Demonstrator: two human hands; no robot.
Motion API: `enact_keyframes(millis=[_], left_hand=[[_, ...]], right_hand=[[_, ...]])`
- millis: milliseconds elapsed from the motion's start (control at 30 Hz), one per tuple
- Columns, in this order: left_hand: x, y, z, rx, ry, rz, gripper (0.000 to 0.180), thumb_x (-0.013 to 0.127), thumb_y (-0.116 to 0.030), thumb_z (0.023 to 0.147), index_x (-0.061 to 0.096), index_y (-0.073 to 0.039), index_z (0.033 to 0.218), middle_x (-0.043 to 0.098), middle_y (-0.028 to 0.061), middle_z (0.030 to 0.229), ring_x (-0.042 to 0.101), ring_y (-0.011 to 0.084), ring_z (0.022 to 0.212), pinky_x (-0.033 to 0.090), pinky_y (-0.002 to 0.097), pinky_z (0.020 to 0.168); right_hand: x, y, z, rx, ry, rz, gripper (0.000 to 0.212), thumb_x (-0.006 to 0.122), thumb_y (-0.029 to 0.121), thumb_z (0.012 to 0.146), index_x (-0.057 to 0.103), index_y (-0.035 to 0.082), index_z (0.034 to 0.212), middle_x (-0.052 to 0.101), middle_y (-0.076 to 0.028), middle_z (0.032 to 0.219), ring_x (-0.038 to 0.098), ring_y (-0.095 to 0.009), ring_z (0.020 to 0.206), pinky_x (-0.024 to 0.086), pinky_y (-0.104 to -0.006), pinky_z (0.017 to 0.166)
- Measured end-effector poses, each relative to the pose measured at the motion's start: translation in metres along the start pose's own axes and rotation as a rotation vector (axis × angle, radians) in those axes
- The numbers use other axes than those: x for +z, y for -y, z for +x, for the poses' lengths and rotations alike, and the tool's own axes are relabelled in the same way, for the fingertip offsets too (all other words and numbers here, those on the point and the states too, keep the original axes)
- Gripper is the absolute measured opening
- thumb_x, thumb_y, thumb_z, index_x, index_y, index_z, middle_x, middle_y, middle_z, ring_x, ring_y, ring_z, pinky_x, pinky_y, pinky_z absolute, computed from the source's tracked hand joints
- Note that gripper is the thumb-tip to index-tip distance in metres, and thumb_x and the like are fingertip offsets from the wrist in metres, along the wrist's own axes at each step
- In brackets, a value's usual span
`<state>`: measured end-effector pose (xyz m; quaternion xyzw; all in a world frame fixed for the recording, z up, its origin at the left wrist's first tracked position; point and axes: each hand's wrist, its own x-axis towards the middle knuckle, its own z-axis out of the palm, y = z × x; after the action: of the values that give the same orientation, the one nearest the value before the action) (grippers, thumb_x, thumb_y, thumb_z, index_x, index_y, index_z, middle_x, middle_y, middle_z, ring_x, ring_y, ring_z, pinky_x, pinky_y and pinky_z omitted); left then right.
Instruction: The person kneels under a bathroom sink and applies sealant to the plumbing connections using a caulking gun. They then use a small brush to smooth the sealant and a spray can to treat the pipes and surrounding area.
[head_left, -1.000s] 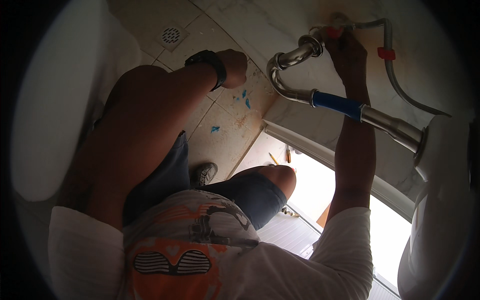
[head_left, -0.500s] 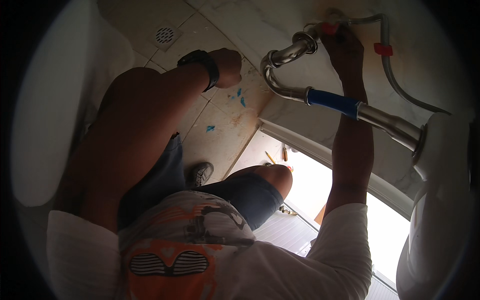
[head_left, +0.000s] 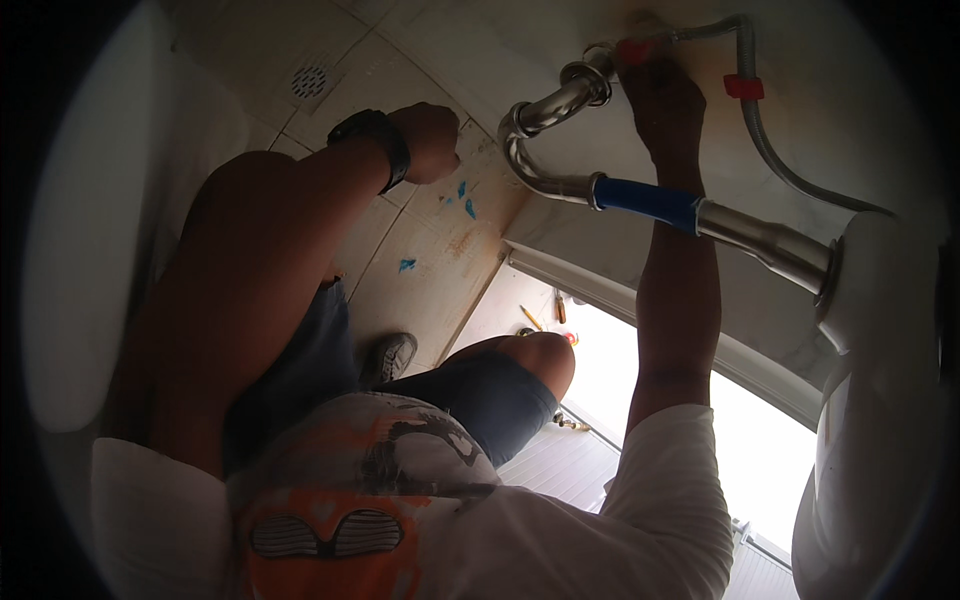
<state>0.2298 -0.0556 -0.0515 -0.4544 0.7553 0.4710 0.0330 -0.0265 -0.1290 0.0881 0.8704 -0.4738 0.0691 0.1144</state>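
right hand (head_left: 665, 95) pinches a red valve (head_left: 636, 50) beside the curved chrome pipe (head_left: 545, 110) (blue-taped lower down); left hand (head_left: 430, 140) fisted.

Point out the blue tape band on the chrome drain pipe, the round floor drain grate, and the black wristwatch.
blue tape band (head_left: 645, 201), head view, middle of the wrap.
round floor drain grate (head_left: 310, 80), head view, grate centre.
black wristwatch (head_left: 375, 130), head view, watch body on the left wrist.

The right hand (head_left: 665, 100) is raised to a red valve handle (head_left: 634, 50) on the tiled wall (head_left: 480, 40), beside the chrome trap pipe (head_left: 545, 110); the left hand (head_left: 432, 140) is closed into a fist, a black wristwatch (head_left: 372, 135) worn; a blue-taped section (head_left: 645, 200) is seen on the pipe.
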Motion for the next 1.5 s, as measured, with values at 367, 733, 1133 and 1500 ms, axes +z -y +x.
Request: enact_keyframes(millis=[367, 733, 1133, 1500], left_hand=[[-0.001, 0.0, -0.006, 0.037, -0.13, -0.062, 0.046, 0.068, -0.027, 0.094, 0.06, 0.003, 0.128, 0.07, 0.0212, 0.117, 0.068, 0.0338, 0.11, 0.053, 0.0426, 0.096], [0.01, 0.0, 0.0, 0.17, -0.293, -0.214, 0.047, 0.068, -0.023, 0.094, 0.058, 0.006, 0.13, 0.075, 0.0166, 0.097, 0.072, 0.031, 0.096, 0.055, 0.0395, 0.089], [0.012, 0.001, 0.002, 0.192, -0.271, -0.147, 0.044, 0.067, -0.023, 0.094, 0.058, 0.005, 0.127, 0.075, 0.015, 0.089, 0.072, 0.0291, 0.094, 0.054, 0.0391, 0.088], [0.01, 0.0, 0.001, 0.179, -0.264, -0.173, 0.043, 0.068, -0.023, 0.094, 0.059, 0.005, 0.126, 0.075, 0.0154, 0.091, 0.072, 0.0294, 0.092, 0.055, 0.0395, 0.086]], right_hand=[[0.018, 0.008, -0.024, 0.531, -0.153, 0.61, 0.029, 0.076, 0.024, 0.092, 0.066, -0.001, 0.081, 0.064, -0.003, 0.066, 0.058, -0.009, 0.062, 0.049, -0.0288, 0.058], [0.05, -0.006, -0.041, 0.391, -0.321, 0.696, 0.01, 0.07, 0.007, 0.094, 0.066, -0.002, 0.091, 0.069, -0.004, 0.077, 0.064, -0.011, 0.069, 0.053, -0.0266, 0.063], [0.059, -0.008, -0.052, 0.334, -0.332, 0.472, 0.02, 0.067, 0.017, 0.098, 0.066, -0.002, 0.091, 0.071, -0.009, 0.08, 0.067, -0.014, 0.073, 0.055, -0.0289, 0.068], [0.072, -0.015, -0.06, 0.476, -0.287, 0.776, 0.024, 0.067, 0.012, 0.099, 0.065, -0.005, 0.116, 0.072, -0.008, 0.102, 0.067, -0.016, 0.086, 0.056, -0.0281, 0.076]])
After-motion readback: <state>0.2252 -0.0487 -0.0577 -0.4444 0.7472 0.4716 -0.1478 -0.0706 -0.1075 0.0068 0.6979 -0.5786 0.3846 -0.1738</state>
